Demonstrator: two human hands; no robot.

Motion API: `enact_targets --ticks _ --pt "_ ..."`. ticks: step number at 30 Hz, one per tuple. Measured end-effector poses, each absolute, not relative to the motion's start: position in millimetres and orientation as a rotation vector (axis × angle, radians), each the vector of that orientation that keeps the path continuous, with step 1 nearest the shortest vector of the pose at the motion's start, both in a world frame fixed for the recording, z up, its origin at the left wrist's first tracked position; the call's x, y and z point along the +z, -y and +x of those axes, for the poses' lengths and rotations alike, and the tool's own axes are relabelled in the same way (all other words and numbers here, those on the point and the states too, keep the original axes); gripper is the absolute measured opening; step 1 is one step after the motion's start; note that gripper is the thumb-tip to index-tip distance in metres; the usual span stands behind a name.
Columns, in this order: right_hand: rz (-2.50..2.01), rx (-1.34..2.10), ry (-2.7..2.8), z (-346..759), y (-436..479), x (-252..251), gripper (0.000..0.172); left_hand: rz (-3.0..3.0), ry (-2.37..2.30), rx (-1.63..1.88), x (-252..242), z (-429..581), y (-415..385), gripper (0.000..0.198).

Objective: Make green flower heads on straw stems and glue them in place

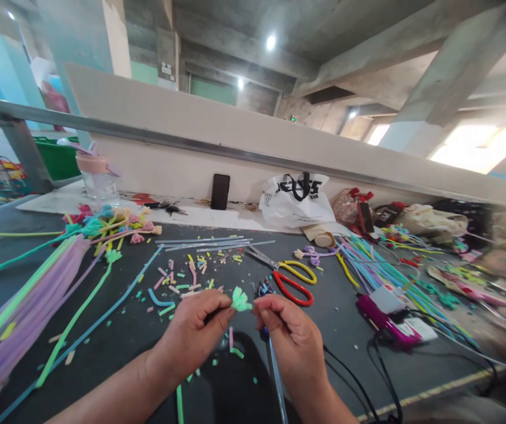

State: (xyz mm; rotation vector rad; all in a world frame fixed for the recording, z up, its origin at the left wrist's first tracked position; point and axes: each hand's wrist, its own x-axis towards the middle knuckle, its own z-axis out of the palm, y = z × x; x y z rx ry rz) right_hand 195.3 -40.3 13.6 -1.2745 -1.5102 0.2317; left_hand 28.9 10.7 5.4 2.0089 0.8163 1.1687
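Observation:
My left hand (197,333) and my right hand (286,333) meet over the dark table (120,338), both pinched on a small mint-green pipe-cleaner piece (239,300) folded into a knot between the fingertips. A thin blue stem (276,377) runs down from under my right hand, which seems to grip it too. Cut bits of coloured pipe cleaner (177,282) lie scattered just beyond my hands. Scissors with red and yellow handles (290,277) lie open on the table past my right hand.
Long pipe cleaners in purple and green (23,306) lie at the left, a fan of blue ones (376,265) at the right. A phone (220,191), a white plastic bag (297,200) and a jar (98,176) stand along the back wall. Black cables (368,377) trail at the right.

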Motion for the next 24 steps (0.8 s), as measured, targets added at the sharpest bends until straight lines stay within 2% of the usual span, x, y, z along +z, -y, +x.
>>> enact_targets --ticks 5,11,24 --pt "-1.187 -0.082 1.711 193.6 44.2 18.9 0.010 2.114 -0.842 1.171 5.0 29.2 -11.4 0.019" --pt "-1.149 -0.228 1.801 190.2 42.8 16.5 0.012 2.070 -0.846 1.180 5.8 30.1 -8.6 0.017" --pt "-1.208 -0.235 1.844 185.7 39.1 16.3 0.014 2.127 -0.790 1.097 1.5 30.3 -7.5 0.020"
